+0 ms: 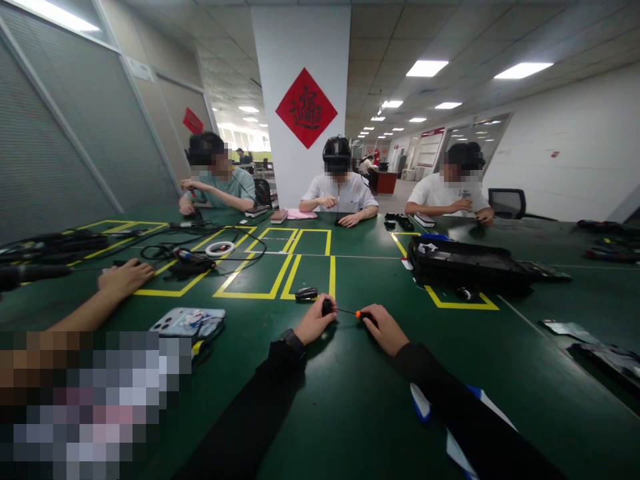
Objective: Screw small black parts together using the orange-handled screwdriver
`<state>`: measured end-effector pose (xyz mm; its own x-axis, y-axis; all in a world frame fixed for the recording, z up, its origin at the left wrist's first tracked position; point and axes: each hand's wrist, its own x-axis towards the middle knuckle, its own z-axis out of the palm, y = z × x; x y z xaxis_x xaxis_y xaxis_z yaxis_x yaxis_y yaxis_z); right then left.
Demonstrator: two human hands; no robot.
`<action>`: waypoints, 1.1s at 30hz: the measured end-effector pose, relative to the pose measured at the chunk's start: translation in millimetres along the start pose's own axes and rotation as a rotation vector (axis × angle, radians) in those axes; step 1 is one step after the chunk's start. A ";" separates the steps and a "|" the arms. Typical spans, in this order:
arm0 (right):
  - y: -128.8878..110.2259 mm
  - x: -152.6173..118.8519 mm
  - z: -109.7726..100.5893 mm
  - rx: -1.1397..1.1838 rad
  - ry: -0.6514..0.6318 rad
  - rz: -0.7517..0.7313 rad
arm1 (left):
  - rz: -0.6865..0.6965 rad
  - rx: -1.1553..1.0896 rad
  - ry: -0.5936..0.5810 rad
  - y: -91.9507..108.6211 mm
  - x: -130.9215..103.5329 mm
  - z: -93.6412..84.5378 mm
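My left hand (316, 321) is closed around a small black part (327, 307), whose exact kind I cannot make out. A screwdriver (361, 315) with an orange and black handle is gripped in my right hand (384, 328). Its thin shaft points left, and the tip reaches toward the black part; whether it touches is too small to tell. Just beyond my left hand, a short black cylindrical piece (306, 294) lies on the green table (350, 400). Both hands are low over the tabletop.
To the left are a phone in a printed case (190, 323), a coworker's hand (125, 275), black cables (185, 257) and a white tape roll (220, 249). A long black open case (465, 260) stands at right. Blue-and-white packets (421, 402) lie under my right forearm. Several people sit opposite.
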<state>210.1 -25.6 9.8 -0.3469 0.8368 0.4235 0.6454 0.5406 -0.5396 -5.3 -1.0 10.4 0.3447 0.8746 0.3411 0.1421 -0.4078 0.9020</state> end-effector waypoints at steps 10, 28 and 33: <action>4.8 2.7 2.1 -0.001 0.025 0.016 | -0.012 -0.006 -0.011 1.9 -1.5 0.9; 4.3 -0.4 -3.4 0.043 0.041 0.021 | -0.035 -0.001 -0.008 2.4 -3.5 2.9; 3.4 -1.6 -4.2 0.075 0.047 0.054 | -0.030 -0.002 -0.019 3.6 -3.5 1.8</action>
<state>215.7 -25.5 10.4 -0.2794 0.8607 0.4256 0.6087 0.5016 -0.6147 -4.3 -6.0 11.9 0.3578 0.8811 0.3092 0.1504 -0.3811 0.9122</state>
